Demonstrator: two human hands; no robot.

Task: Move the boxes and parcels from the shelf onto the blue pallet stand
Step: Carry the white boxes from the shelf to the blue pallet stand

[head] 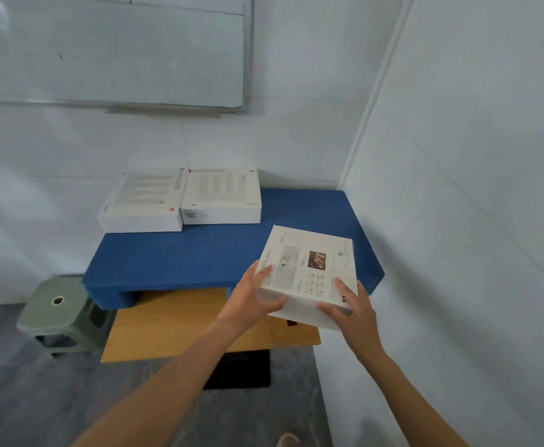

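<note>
White printed box (309, 272) sits pinched at its near corners between the curled fingers of the left hand (252, 298) and right hand (353, 309), tilted above the blue pallet stand (173, 262); best levelled, then lowered beside the two boxes (183, 201) beyond the fingertips

White boxes on a deep blue pallet stand (199, 259), set against pale walls.

The held box (309, 269) is white with grey print and one small brown picture panel. Two boxes at the back, the left box (141, 204) and the right box (222, 198), are white with grey text lines and what look like tiny red marks. Beneath is a yellow-orange table (173, 324); beside it a sage green stool (57, 311); the floor (22, 398) is mottled grey, with a black mat (241, 372).
</note>
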